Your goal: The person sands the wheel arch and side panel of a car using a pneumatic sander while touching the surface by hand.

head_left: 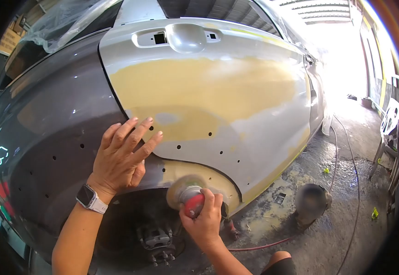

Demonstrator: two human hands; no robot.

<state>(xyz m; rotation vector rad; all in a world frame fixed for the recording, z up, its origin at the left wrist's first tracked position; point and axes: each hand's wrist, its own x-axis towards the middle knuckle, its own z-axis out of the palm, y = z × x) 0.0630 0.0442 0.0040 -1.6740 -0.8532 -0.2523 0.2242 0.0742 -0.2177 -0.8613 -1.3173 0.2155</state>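
Red sander (194,205), at six o'clock in the head view, is gripped by the curled right hand (207,215), seemingly pressed to the wheel arch (217,178); toward nine, the empty left hand (123,153) is splayed on bodywork (185,91), likely for bracing.

1 red-topped sander (193,206), its round disc (173,193) blurred, against the tan wheel arch (220,182)
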